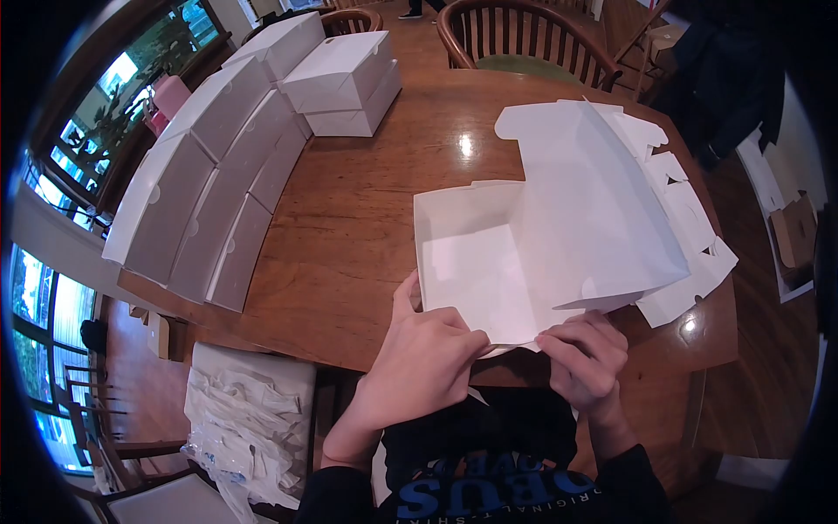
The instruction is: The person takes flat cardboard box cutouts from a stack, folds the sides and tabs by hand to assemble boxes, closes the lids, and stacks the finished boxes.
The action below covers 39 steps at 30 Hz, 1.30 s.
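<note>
A white cardboard box (471,231), partly folded, lies on the wooden table close to my body. Its tray part has standing walls at the left and back, while the lid panel (594,201) stands raised to the right. My left hand (428,349) grips the near left corner, thumb and fingers closed on the cardboard. At the near edge, my right hand (587,354) pinches the front flap. Under and beyond the lid lie flat white box blanks (690,236) with cut-out tabs, reaching the table's right side.
Folded white boxes (201,183) stand stacked along the table's left edge, with more boxes (340,83) at the back. A wooden chair (528,39) is behind the table (349,227). White plastic bags (249,428) lie at the lower left.
</note>
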Tool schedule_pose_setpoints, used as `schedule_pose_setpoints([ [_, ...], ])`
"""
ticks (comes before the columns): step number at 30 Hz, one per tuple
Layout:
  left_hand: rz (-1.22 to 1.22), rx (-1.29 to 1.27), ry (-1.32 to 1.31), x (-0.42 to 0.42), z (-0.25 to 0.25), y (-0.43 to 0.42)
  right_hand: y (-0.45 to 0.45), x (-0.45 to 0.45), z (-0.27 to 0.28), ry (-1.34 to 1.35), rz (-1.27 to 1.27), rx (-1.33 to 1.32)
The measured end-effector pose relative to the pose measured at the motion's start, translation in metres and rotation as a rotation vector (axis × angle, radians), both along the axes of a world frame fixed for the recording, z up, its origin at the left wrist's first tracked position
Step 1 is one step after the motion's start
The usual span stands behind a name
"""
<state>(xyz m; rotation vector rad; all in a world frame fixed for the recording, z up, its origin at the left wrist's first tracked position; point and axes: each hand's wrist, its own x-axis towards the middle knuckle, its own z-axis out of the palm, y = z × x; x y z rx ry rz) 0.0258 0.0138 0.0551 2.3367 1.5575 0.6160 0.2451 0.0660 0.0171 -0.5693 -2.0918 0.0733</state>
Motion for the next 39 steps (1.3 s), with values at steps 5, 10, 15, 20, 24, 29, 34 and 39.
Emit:
schedule_pose_setpoints([
  [5, -0.001, -0.005, -0.037, 0.0, -0.003, 0.001, -0.001, -0.002, -0.002, 0.031, 0.046, 0.011],
  [10, 0.005, 0.018, -0.055, 0.001, -0.002, 0.001, -0.003, 0.001, -0.006, 0.044, 0.058, -0.001],
  [15, 0.013, 0.018, -0.079, 0.003, -0.002, 0.0, -0.004, -0.002, -0.008, 0.066, 0.055, -0.001],
  [20, 0.016, 0.028, -0.117, 0.003, -0.003, 0.001, -0.005, -0.003, -0.011, 0.117, 0.039, -0.003],
  [24, 0.022, 0.042, -0.117, 0.004, -0.003, 0.0, -0.012, 0.0, -0.009, 0.026, 0.027, -0.058],
  [29, 0.027, 0.046, -0.094, 0.005, -0.003, 0.0, -0.01, -0.003, -0.013, 0.024, 0.058, 0.008],
  [34, 0.026, 0.028, -0.085, 0.009, -0.003, 0.0, -0.013, -0.009, -0.012, -0.06, 0.059, 0.022],
  [39, 0.031, 0.025, -0.07, 0.007, -0.002, 0.001, -0.011, -0.014, -0.014, -0.012, -0.021, 0.101],
])
